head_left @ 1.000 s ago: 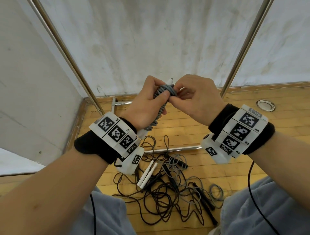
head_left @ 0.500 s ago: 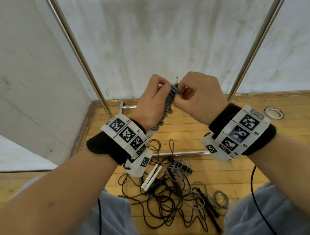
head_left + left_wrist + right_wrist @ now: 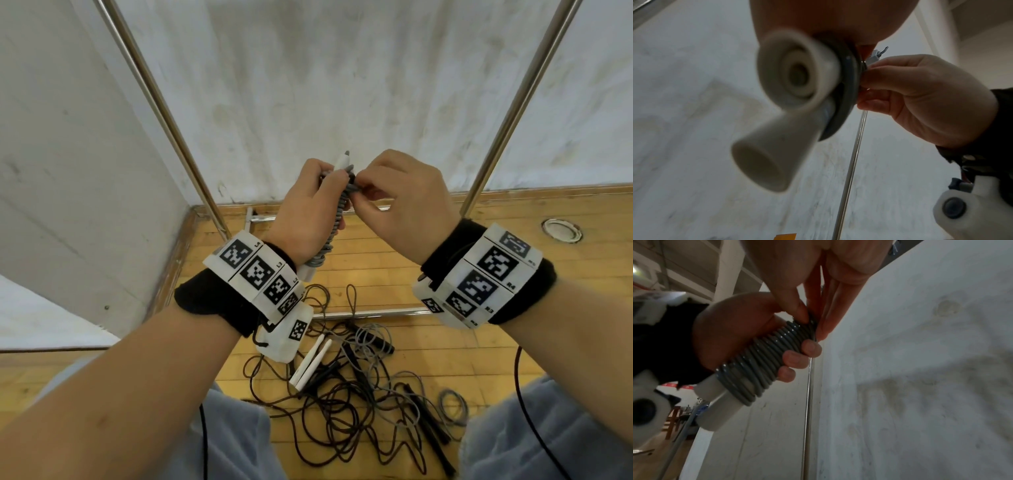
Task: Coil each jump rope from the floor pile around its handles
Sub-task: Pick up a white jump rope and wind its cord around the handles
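Grey cord, now wound in tight turns along nearly the whole pair of white handles, with the last turns being tucked at the top end. Compared with a second ago: bundle lifted a little higher and tipped more upright, a handle tip poking above the knuckles, pinch moved from the side of the coil to its upper end.

Left hand: fingers curled fully round the coiled handles, thumb pressing the upper turns, holding the bundle at chest height in front of the wall. Right hand: thumb and fingertips closed in a pinch on the topmost turns; other fingers loosely extended behind. Whether a free cord end is in that pinch: cannot tell.

Probably finishing this rope, with only securing the end left before setting it down.

Still lying tangled on the wooden floor below: floor pile of dark and grey ropes, including a second pair of white handles and black handles, all uncoiled.
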Available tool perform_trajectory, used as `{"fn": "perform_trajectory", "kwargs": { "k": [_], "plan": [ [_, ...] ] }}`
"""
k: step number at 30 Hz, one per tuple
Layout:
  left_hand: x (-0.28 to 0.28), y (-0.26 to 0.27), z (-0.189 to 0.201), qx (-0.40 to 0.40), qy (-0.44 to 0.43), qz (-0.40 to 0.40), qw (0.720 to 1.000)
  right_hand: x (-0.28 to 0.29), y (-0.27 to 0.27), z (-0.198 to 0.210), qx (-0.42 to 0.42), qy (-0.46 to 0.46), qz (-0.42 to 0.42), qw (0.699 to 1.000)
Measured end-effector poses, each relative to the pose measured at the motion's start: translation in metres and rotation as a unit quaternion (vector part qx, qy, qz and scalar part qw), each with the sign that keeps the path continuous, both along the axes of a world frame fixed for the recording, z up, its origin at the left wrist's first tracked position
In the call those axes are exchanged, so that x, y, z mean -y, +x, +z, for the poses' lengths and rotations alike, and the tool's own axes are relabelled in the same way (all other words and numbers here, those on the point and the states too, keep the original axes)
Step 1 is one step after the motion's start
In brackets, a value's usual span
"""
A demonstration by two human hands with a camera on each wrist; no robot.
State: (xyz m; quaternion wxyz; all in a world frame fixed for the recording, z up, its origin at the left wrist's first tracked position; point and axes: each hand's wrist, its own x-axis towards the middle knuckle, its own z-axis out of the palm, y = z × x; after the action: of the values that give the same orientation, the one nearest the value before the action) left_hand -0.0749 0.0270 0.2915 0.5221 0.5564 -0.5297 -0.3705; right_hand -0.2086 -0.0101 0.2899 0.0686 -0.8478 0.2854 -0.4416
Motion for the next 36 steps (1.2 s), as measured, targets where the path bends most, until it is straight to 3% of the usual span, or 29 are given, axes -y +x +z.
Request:
{"fn": "perform_trajectory", "kwargs": {
  "k": [2, 4, 7, 10, 19, 23, 28, 31, 36],
  "plan": [
    [0.0, 0.002, -0.004, 0.015, -0.004, -0.011, 1.0, -0.002, 0.001, -0.002, -0.002, 0.029, 0.009, 1.0],
    [0.0, 0.004, -0.007, 0.029, 0.001, -0.018, 0.999, 0.0, 0.003, -0.003, 0.03, 0.12, 0.017, 0.992],
    [0.002, 0.009, -0.009, 0.03, 0.005, -0.025, 0.999, 0.007, 0.005, 0.0, 0.099, 0.28, 0.023, 0.955],
    [0.002, 0.014, -0.011, 0.036, 0.002, -0.027, 0.999, 0.011, 0.008, 0.001, 0.146, 0.362, 0.017, 0.92],
    [0.004, 0.026, -0.016, 0.1, 0.001, -0.02, 0.995, 0.012, 0.019, -0.003, 0.106, 0.375, 0.014, 0.921],
    [0.006, 0.026, -0.014, 0.082, 0.02, -0.028, 0.996, 0.011, 0.019, -0.002, 0.085, 0.31, -0.021, 0.947],
    [0.007, 0.023, -0.011, 0.064, 0.019, -0.029, 0.997, 0.013, 0.018, -0.002, 0.124, 0.325, -0.009, 0.938],
    [0.007, 0.017, -0.008, 0.034, 0.012, -0.021, 0.999, 0.014, 0.02, -0.004, 0.19, 0.384, 0.001, 0.904],
    [0.005, 0.013, -0.006, 0.023, 0.01, -0.032, 0.999, 0.022, 0.018, -0.004, 0.298, 0.516, 0.015, 0.803]
  ]
}}
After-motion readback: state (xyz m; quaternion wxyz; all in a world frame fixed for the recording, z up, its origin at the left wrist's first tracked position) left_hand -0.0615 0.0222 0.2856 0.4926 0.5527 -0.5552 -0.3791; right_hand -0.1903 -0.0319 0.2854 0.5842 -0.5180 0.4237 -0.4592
